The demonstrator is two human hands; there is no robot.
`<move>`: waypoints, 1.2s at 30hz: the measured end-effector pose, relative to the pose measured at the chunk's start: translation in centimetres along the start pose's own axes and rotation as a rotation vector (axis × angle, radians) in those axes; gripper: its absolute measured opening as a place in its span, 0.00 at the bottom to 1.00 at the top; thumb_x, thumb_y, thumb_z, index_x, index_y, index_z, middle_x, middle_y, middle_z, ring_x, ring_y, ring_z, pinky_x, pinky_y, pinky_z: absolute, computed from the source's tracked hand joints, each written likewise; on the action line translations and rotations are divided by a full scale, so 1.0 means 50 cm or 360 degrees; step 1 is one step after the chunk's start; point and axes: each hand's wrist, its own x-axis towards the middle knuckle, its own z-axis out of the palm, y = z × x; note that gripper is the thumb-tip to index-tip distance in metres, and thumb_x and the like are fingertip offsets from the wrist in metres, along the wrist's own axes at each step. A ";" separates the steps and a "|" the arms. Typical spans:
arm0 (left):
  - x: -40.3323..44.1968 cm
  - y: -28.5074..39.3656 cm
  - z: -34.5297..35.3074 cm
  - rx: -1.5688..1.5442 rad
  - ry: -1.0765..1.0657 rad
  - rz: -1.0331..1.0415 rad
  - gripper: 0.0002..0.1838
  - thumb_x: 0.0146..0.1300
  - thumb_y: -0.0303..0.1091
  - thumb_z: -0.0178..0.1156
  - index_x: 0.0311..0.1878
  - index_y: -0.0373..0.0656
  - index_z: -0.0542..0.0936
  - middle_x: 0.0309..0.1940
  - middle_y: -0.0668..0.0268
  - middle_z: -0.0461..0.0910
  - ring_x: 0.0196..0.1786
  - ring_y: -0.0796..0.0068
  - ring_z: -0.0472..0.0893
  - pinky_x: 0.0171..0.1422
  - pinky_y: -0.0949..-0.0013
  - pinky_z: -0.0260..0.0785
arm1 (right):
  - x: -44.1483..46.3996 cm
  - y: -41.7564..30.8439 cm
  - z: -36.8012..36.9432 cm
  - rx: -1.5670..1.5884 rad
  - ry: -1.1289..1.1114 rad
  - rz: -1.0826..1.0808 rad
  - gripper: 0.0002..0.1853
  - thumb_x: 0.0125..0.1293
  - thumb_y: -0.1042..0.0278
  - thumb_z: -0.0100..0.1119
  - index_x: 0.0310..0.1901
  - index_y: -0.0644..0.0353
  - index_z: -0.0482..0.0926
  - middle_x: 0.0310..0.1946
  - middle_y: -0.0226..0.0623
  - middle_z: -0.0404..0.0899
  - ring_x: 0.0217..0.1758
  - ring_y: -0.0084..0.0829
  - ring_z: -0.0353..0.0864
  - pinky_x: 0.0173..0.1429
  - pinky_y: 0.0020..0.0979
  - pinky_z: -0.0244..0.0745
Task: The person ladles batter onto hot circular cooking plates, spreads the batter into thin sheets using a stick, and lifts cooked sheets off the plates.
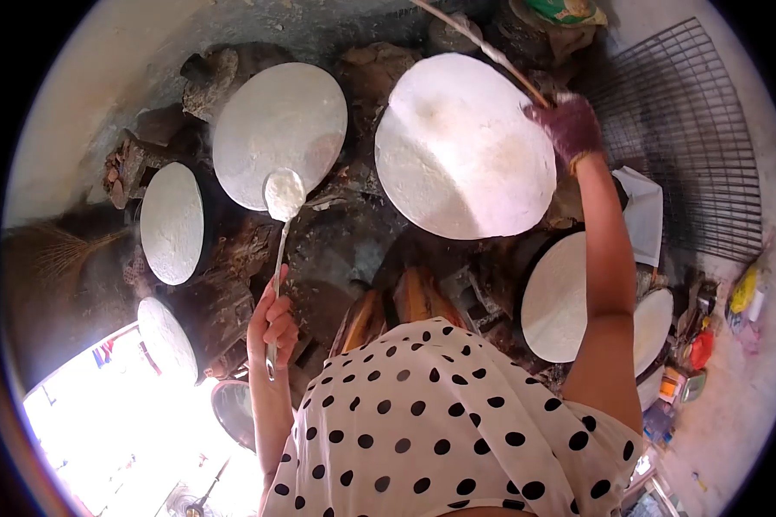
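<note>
My left hand [273,326] is closed around the long handle of a metal ladle [282,246]. Thick white batter [284,196] fills the ladle's bowl, which is over the lower edge of a round white-coated pan [276,121]. In a purple glove, my right hand [569,129] grips a thin wooden stick [478,39] that slants up to the left and has a white wrapping or smear partway along. The glove overlaps the right edge of a large round white sheet [491,138]; whether it also pinches this sheet, I cannot tell.
More round white pans stand at left [172,224] and right, one pan [556,302] partly behind my right arm. A wire grid rack [690,138] leans at the right wall. A twig broom [65,250] lies at left. Small packets and a red item [702,350] sit at far right.
</note>
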 end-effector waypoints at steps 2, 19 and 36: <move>-0.004 0.012 0.012 -0.0105 -0.0060 0.0013 0.23 0.76 0.32 0.33 0.72 0.42 0.54 0.22 0.75 0.60 0.11 0.90 0.59 0.09 0.82 0.57 | 0.046 0.001 -0.015 0.0227 0.0183 -0.0141 0.22 0.51 0.54 0.70 0.39 0.66 0.84 0.29 0.43 0.84 0.32 0.30 0.79 0.40 0.33 0.73; 0.077 0.039 0.085 0.1075 -0.0284 -0.0375 0.20 0.74 0.34 0.43 0.67 0.45 0.65 0.19 0.76 0.59 0.13 0.89 0.55 0.14 0.82 0.47 | -0.494 0.323 0.059 0.1368 0.0629 0.1372 0.14 0.57 0.56 0.65 0.40 0.56 0.81 0.19 0.27 0.74 0.13 0.23 0.64 0.19 0.28 0.59; 0.126 -0.329 0.256 0.0938 -0.0555 -0.1007 0.22 0.77 0.34 0.38 0.71 0.41 0.57 0.21 0.77 0.63 0.12 0.90 0.64 0.12 0.81 0.60 | -0.942 0.760 -0.335 -0.1472 0.1099 0.1046 0.09 0.67 0.62 0.44 0.39 0.50 0.75 0.34 0.40 0.77 0.33 0.42 0.82 0.33 0.43 0.78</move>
